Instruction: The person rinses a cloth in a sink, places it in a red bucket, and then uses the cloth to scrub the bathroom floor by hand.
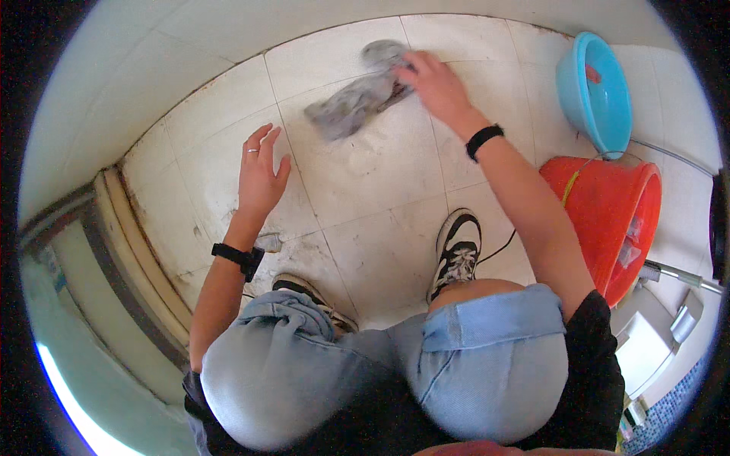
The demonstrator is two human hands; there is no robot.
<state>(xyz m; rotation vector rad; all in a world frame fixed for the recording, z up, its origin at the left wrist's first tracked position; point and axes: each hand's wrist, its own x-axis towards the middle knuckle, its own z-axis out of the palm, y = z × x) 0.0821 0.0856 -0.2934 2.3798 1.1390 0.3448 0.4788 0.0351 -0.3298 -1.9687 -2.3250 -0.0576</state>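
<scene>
A grey rag (350, 106), crumpled and smeared by motion, lies across the pale tiled floor (380, 186) towards the far wall. At its right end, my right hand (437, 87) has its fingers bent round part of the cloth. The fingertips are partly blurred. My left hand (261, 171), with a ring on one finger, hovers to the left of the rag with its fingers apart and nothing in it. Each wrist wears a black band. Dark smudges mark the tiles near my left forearm.
At the right, a light blue basin (566, 87) is tipped on its side above a red bucket (582, 220), also tilted, with a metal pole (684, 275) beside it. My shoes (459, 247) stand close in. A door frame (141, 258) runs along the left; a wall borders the far side.
</scene>
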